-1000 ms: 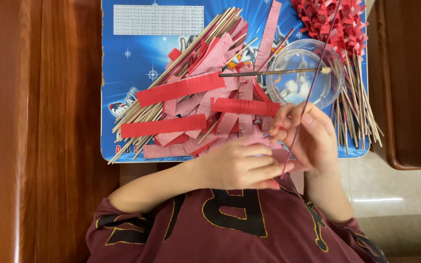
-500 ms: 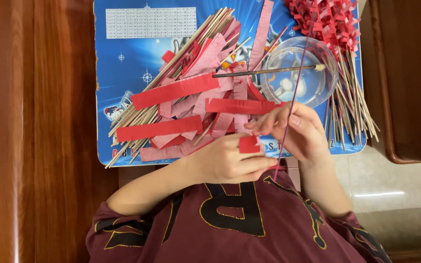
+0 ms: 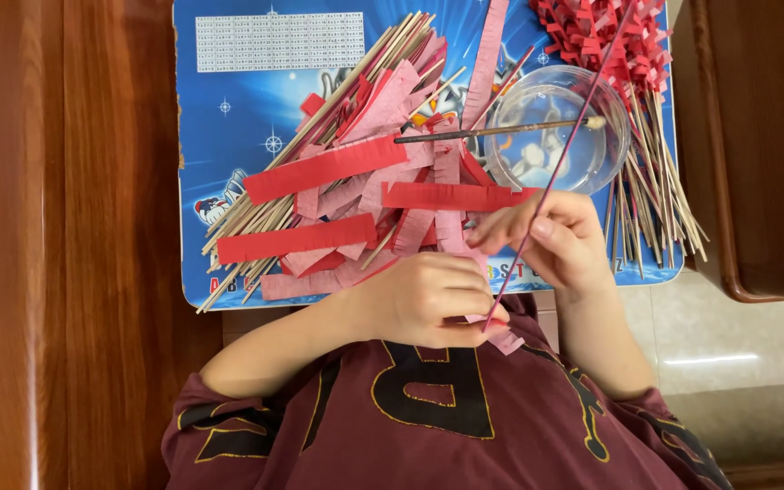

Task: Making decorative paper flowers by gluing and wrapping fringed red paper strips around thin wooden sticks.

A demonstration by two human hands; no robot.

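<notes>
My left hand [image 3: 424, 299] is closed over the lower end of a thin pink-wrapped stick [image 3: 573, 136], pinching a pink fringed paper strip [image 3: 504, 338] against it. Just to its right, my right hand [image 3: 560, 240] grips the same stick between thumb and fingers. The stick slants up to the right, passing over the clear bowl [image 3: 510, 168]. Both hands hover at the near edge of the blue mat [image 3: 238, 136], above my dark red shirt.
Red and pink fringed paper strips [image 3: 324, 168] and bare bamboo sticks [image 3: 256, 227] lie heaped on the mat. A brush [image 3: 474, 133] rests across the bowl. Red-wrapped finished sticks [image 3: 592, 41] lie top right. Wooden furniture flanks both sides.
Both hands stayed together on the stick, which now leans further to the right. The red piece seen by my left fingers half a second ago is out of sight.
</notes>
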